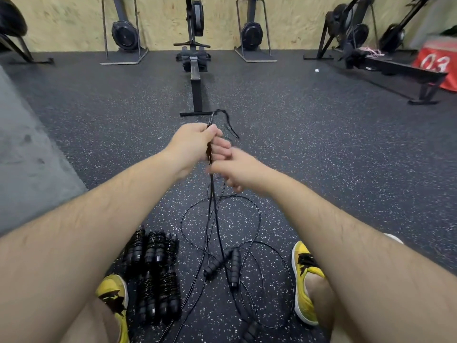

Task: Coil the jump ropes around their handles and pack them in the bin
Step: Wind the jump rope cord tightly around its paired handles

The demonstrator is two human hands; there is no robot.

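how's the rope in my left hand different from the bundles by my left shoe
The rope in the left hand is held up, its cord hanging loose; the bundles lie on the floor, cord wound tight round their handles. The rope is one; the bundles are several. All are black.

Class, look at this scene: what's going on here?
A person is handling a black jump rope: the left hand grips it up high, and the blurred right hand sits beside the hanging cord, grip unclear. Below, loose loops and two handles lie on the floor. Several coiled ropes lie by the left shoe. No bin is in view.
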